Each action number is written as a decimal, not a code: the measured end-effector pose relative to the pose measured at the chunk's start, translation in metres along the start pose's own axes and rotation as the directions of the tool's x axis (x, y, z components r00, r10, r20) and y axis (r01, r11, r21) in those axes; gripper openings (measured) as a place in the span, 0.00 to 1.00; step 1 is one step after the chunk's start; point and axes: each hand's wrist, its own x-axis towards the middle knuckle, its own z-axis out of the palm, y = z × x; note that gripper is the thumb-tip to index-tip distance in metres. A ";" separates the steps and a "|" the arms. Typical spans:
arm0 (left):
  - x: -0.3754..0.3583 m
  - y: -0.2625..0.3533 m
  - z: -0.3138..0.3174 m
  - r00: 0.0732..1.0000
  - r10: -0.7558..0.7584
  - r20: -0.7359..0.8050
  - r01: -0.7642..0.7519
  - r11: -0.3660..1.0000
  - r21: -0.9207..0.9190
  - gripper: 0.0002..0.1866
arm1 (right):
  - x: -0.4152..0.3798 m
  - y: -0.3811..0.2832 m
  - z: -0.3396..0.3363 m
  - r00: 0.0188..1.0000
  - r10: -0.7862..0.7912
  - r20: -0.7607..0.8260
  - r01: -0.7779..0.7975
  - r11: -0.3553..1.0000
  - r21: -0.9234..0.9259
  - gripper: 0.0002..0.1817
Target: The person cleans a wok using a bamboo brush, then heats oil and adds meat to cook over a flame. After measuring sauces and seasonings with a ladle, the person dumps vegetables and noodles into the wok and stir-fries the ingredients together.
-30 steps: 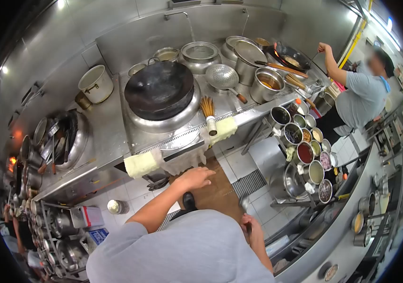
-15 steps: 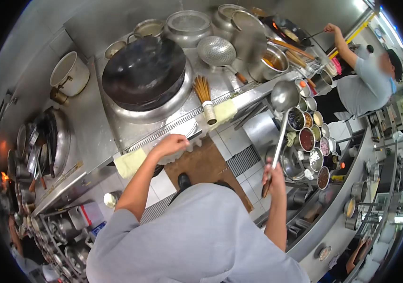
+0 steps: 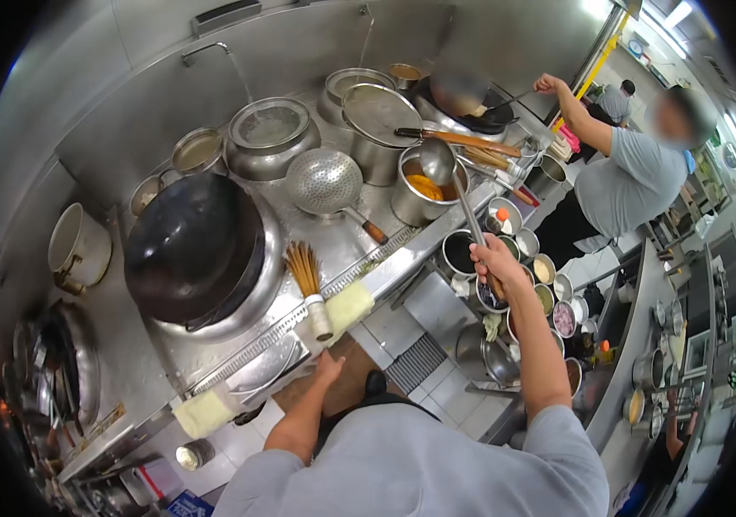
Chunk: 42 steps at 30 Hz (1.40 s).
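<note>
A long-handled ladle (image 3: 464,205) is gripped by its wooden end in my right hand (image 3: 499,260), with the fingers wrapped round it. Its round metal bowl overlaps the rim of a steel pot (image 3: 420,205) of orange liquid. My left hand (image 3: 327,368) hangs loosely at the stove's front edge, fingers loosely out, holding nothing. Just above it are a bamboo wok brush (image 3: 308,284) with a white-wrapped handle and a folded yellow cloth (image 3: 346,312). To the left, a dark wok (image 3: 196,250) rests tilted on its burner ring.
A perforated strainer (image 3: 323,183) lies behind the brush. Lidded pots (image 3: 273,138) line the back beneath running taps. Seasoning containers (image 3: 564,319) crowd the right side, below my right forearm. Further right, a co-worker (image 3: 631,185) holds a utensil in another wok (image 3: 463,108).
My right hand has carried the ladle up and forward, from beside the seasoning containers to the pot of orange liquid. My left hand has lowered slightly. The view has turned right and up.
</note>
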 end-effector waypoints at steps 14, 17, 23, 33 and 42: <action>-0.008 -0.009 0.056 0.918 -0.012 -0.396 -0.093 0.965 -0.245 0.39 | 0.063 0.014 -0.047 0.993 0.117 -0.024 -0.119 0.985 -0.127 0.19; 0.004 -0.018 0.058 0.975 0.053 -0.216 -0.043 0.998 0.048 0.46 | 0.068 0.006 -0.054 0.982 0.186 0.017 -0.184 0.980 -0.080 0.14; 0.017 0.021 0.037 0.985 -0.120 0.125 0.049 0.885 0.462 0.44 | 0.055 -0.004 -0.055 0.939 0.258 0.229 -0.345 0.720 0.603 0.06; 0.003 0.001 0.008 0.961 0.100 0.260 -0.201 0.895 0.399 0.37 | 0.025 -0.019 -0.020 0.997 0.061 0.055 -0.082 0.829 0.553 0.04; -0.182 0.022 -0.181 0.806 0.229 -0.546 -0.272 0.962 0.003 0.12 | -0.042 -0.025 0.106 0.756 -0.275 0.594 -0.481 0.382 0.789 0.23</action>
